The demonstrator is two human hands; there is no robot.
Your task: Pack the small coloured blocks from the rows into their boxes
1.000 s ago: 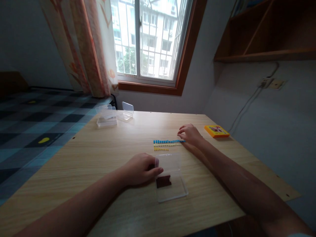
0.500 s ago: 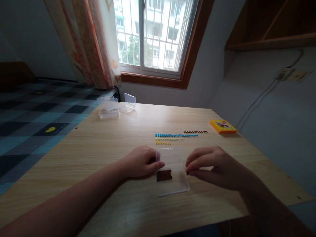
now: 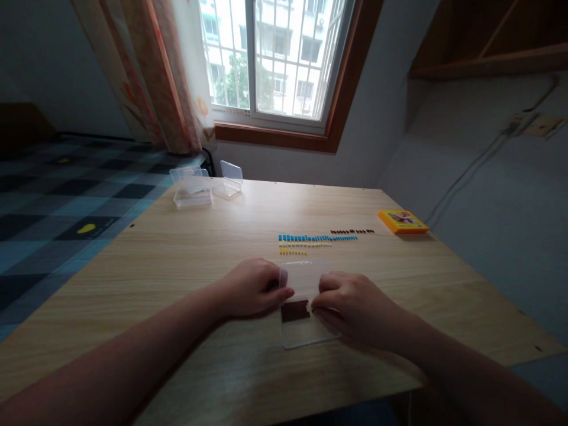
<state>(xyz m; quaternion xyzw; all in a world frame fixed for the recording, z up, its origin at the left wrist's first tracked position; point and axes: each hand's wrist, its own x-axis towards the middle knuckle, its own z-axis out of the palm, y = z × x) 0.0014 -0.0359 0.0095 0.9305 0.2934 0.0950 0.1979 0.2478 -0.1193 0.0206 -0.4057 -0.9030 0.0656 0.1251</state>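
Head view: your left hand (image 3: 252, 287) is gripping the left edge of an open clear box (image 3: 306, 337), thumb and fingers closed about its side. Your right hand (image 3: 352, 302) is reaching over the box from the right, its fingertips pinching narrowly; whether they are holding a piece cannot be told. The box is lying on the worktop (image 3: 199, 367) between both hands, its lid part pointing away from you. Dark brown pieces (image 3: 294, 311) are sitting together inside, at the left of the near half, just beside your right fingertips.

Beyond the box, small yellow pieces (image 3: 291, 251), cream pieces (image 3: 306, 244) and blue pieces (image 3: 317, 238) are forming rows. A separate brown row (image 3: 352, 231) is lying farther back and to the right. A yellow-orange case (image 3: 403, 221) is resting near the right edge; further clear boxes (image 3: 193, 197) are standing at the far left.
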